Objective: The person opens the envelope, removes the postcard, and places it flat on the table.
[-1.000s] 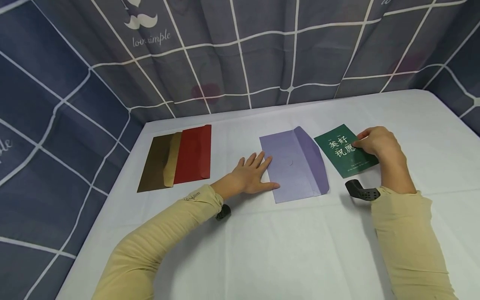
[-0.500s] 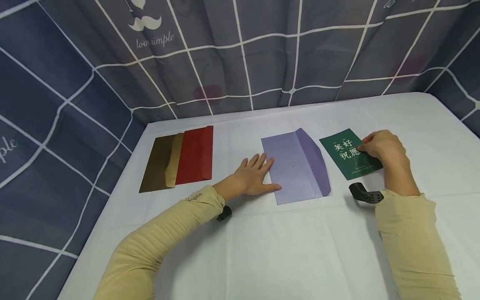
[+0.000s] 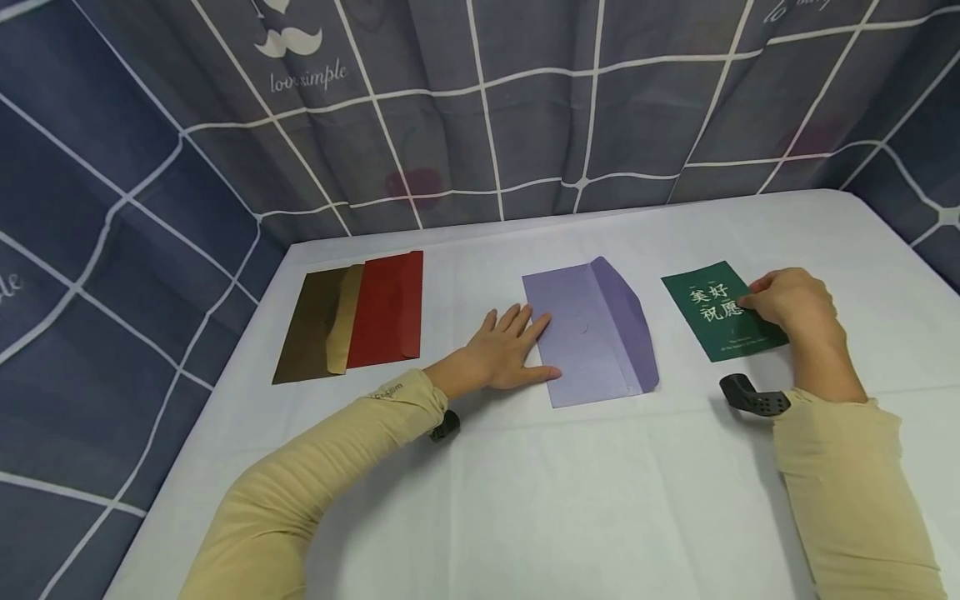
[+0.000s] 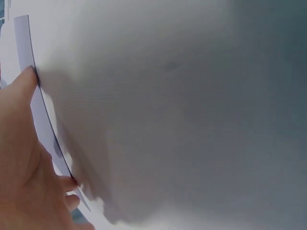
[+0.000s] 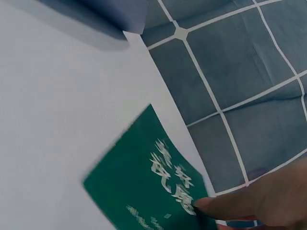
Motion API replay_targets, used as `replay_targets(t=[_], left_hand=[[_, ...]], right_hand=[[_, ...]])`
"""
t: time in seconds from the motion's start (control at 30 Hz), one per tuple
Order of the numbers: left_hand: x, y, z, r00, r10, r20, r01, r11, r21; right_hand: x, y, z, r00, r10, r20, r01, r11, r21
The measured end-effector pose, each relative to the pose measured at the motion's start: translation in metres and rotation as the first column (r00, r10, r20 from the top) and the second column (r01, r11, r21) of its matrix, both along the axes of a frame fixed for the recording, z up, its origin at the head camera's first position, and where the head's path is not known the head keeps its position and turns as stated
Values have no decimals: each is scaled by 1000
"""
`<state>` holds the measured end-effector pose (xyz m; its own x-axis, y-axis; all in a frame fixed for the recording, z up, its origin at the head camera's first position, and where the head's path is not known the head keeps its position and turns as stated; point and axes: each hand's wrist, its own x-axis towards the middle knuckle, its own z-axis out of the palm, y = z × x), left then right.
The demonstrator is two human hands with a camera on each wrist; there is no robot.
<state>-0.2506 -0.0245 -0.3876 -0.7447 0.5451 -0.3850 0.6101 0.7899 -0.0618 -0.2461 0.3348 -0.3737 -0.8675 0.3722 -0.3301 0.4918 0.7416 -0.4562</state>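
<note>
A lavender envelope [image 3: 583, 342] lies with its flap raised to the right, near the middle of the table. My left hand [image 3: 508, 354] rests on its left edge, fingers spread and straight; the left wrist view shows the thumb and fingertips on the envelope's [image 4: 45, 120] edge. Farther right, my right hand [image 3: 806, 312] pinches a green card [image 3: 716, 321] with white Chinese lettering by its right side, thumb on top. The card stands apart from the envelope. In the right wrist view the green card [image 5: 139, 167] appears tilted, and the fingers beneath it are mostly hidden.
A red envelope [image 3: 388, 312] and a brown-gold envelope [image 3: 307, 329] lie side by side on the left, the gold flap touching or overlapping the red one. A white cloth [image 3: 540, 500] covers the table. A dark checked curtain [image 3: 525, 108] hangs behind and at both sides.
My right hand has moved to the right with the green card, widening the gap to the lavender envelope. The left hand and the envelopes have stayed in place.
</note>
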Motion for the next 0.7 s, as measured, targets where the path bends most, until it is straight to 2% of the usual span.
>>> replay_targets(t=[0.1, 0.2, 0.37, 0.57, 0.7], left_hand=[[-1, 1, -1, 1000, -3, -2, 3, 1000, 9], [-2, 2, -2, 1000, -3, 2, 3, 1000, 13], [-3, 3, 0, 1000, -12, 3, 12, 1000, 20], [-2, 8, 2, 1000, -17, 9, 17, 999, 37], [-1, 14, 2, 1000, -24, 9, 24, 999, 31]], right_hand=[[2, 6, 1, 1000, -17, -18, 17, 1000, 2], [4, 16, 3, 999, 4, -35, -3, 1000, 13], [11, 37, 0, 1000, 26, 0, -26, 999, -46], [18, 53, -9, 995, -83, 49, 88, 989, -115], [20, 60, -13, 993, -108, 55, 114, 986, -124]])
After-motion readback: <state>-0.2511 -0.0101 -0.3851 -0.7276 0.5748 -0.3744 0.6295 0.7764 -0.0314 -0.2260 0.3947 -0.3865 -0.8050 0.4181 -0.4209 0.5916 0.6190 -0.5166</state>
